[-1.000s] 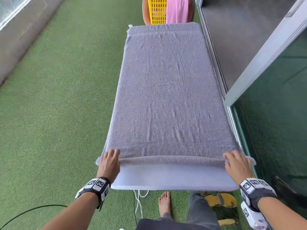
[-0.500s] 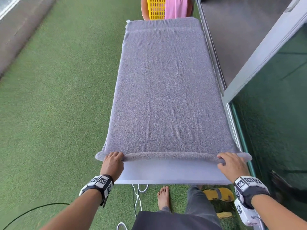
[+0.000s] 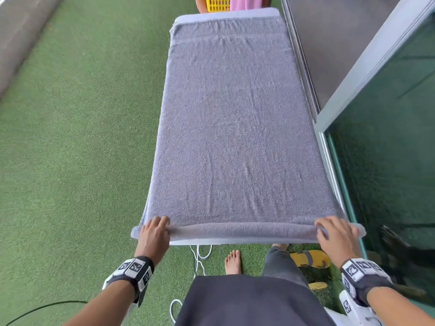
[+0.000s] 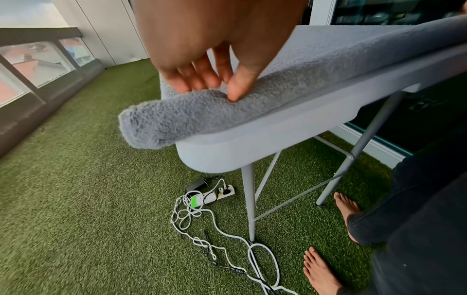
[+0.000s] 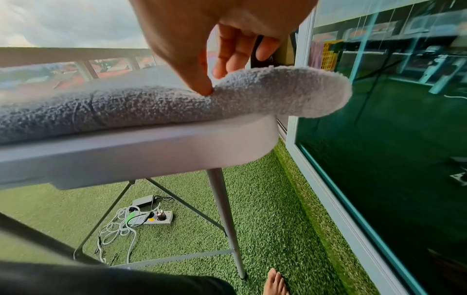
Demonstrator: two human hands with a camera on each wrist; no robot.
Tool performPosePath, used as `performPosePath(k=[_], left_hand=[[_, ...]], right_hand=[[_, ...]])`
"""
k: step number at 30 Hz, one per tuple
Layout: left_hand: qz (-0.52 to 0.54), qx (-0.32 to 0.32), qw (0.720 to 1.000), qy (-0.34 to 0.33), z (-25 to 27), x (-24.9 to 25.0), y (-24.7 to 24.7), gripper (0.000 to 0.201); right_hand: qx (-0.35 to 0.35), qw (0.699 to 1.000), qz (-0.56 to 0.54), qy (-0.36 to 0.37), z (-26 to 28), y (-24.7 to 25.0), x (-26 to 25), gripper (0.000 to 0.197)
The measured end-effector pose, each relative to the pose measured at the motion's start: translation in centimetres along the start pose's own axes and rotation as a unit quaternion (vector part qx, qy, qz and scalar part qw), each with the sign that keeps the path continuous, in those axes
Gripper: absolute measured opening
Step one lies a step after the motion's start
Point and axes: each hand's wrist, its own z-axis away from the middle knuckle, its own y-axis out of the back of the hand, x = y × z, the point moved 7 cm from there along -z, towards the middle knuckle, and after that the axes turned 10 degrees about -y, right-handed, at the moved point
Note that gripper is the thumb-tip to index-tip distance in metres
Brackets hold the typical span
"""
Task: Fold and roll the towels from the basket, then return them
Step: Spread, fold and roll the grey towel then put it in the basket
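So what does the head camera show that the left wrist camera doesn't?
Only the head view shows the right hand, the whole grey towel spread along the table, and the yellow basket with a pink towel beyond it. Only the left wrist view shows the table legs, power strip and cables. Both show the left hand on the rolled towel edge.

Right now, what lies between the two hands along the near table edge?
Only the rolled edge of the grey towel runs from the left hand to the right hand, as the head view shows.
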Motion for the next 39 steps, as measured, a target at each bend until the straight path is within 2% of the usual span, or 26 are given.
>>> performPosePath(k=[4,6,10,15,18,20,24,26,27,30,32,35,39], left_hand=[[-0.05,0.011,0.998,-0.024,-0.2,0.9,-0.1,0.032],[-0.055,-0.008,0.998,-0.023,0.4,1.0,-0.9,0.04],[-0.055,-0.039,0.998,-0.019,1.2,0.9,-1.6,0.052],[-0.045,-0.005,0.998,-0.032,0.3,1.0,-0.9,0.038],[-0.044,-0.03,0.997,-0.05,-0.8,0.8,-0.8,0.021],[-0.056,-0.031,0.996,-0.069,-2.1,0.6,-0.3,0.015],[-0.082,0.03,0.992,-0.087,-3.5,0.1,0.3,0.038],[-0.09,0.048,0.989,-0.104,-2.6,0.6,-0.6,0.042],[-0.096,0.046,0.988,-0.108,-2.0,1.0,-1.3,0.042],[-0.093,0.017,0.993,-0.076,-1.0,1.3,-2.6,0.055],[-0.081,0.017,0.996,-0.042,-1.2,1.5,-2.3,0.06],[-0.038,0.045,0.998,-0.018,-1.2,2.1,-2.1,0.062],[-0.038,0.036,0.999,-0.007,-1.3,2.8,-2.7,0.059]], right_hand=[[-0.023,0.999,-0.033,0.007,-0.4,-0.8,-0.4,0.035],[-0.049,0.999,-0.002,0.017,-0.1,-1.5,-0.6,0.034],[-0.07,0.995,0.056,0.051,0.3,-2.7,-0.1,0.048],[-0.052,0.996,0.067,0.018,-0.5,-1.6,-0.7,0.037],[-0.078,0.991,0.108,0.018,-1.1,-1.3,-1.3,0.028],[-0.065,0.992,0.104,0.021,-2.0,-0.6,-1.6,0.024],[0.034,0.999,0.019,0.034,-3.4,1.2,-1.8,0.02],[0.029,0.998,0.011,0.062,-3.0,0.7,-2.1,0.015],[0.022,0.997,0.019,0.078,-2.6,0.1,-2.2,0.02],[-0.004,0.994,0.057,0.091,-2.1,-1.7,-1.4,0.045],[-0.016,0.992,0.076,0.095,-2.5,-2.2,-0.9,0.055],[-0.034,0.993,0.066,0.089,-3.4,-2.2,-0.8,0.054],[-0.051,0.994,0.061,0.07,-4.2,-1.7,-1.2,0.052]])
